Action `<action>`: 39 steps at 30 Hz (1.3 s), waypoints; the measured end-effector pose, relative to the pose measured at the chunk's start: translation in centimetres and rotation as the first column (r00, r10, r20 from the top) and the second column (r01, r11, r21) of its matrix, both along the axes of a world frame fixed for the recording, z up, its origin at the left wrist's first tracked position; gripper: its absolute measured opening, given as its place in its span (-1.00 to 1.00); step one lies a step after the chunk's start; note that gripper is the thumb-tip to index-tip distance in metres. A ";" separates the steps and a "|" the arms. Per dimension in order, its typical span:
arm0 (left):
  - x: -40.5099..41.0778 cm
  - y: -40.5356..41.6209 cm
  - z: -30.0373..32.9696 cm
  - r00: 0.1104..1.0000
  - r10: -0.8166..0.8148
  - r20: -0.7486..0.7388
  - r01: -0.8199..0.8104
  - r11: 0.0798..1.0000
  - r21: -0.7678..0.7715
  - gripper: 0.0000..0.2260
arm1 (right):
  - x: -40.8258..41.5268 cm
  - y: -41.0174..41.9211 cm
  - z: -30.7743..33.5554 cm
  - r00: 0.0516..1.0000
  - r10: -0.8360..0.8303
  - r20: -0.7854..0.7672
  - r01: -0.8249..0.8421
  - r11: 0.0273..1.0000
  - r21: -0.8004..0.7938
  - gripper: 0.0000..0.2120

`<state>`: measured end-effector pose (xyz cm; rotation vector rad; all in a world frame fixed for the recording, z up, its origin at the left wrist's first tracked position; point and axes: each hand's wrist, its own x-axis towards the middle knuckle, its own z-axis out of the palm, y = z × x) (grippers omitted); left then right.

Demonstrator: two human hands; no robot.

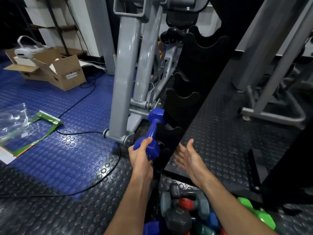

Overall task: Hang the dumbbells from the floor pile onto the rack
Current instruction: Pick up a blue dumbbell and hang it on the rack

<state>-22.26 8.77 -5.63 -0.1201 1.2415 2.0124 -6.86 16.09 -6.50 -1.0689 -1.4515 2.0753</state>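
Looked like a gym: black dumbbell rack (191, 92), grey machine frames (125, 78) beside it, studded rubber floor (67, 158) underneath.

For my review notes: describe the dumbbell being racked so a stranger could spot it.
Find the tall black rack at centre. Low on its left side, the left hand holds a blue dumbbell. It alone is off the floor pile.

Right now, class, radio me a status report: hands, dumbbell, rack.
Left hand grips blue dumbbell, handle at a low rack cradle. Right hand open, empty. Floor pile waiting. Nothing blocking.
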 end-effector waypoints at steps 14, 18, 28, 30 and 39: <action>2.5 0.3 -1.6 0.964 -0.166 -0.210 0.129 0.976 -0.177 -0.25 | -0.1 0.4 -0.3 1.000 0.003 -0.019 -0.004 0.999 -0.038 -0.10; 2.8 -0.1 -2.0 0.936 -0.241 -0.255 0.177 0.952 -0.250 -0.39 | -0.2 0.4 -0.3 1.000 0.002 -0.009 -0.002 0.999 -0.032 -0.10; 2.5 -0.8 -1.1 0.939 -0.306 -0.156 0.269 0.938 -0.219 -0.36 | 0.3 0.2 0.6 1.000 0.003 0.004 -0.003 1.000 -0.027 -0.15; 2.9 -1.2 -1.0 0.940 -0.313 -0.136 0.283 0.937 -0.204 -0.34 | 0.7 0.3 0.6 1.000 -0.009 0.025 0.010 1.000 -0.021 -0.14; 6.4 -2.6 -2.9 0.831 -0.556 -0.026 0.527 0.800 -0.287 -0.05 | 3.1 1.1 0.9 0.986 -0.007 0.167 0.002 1.000 0.029 -0.08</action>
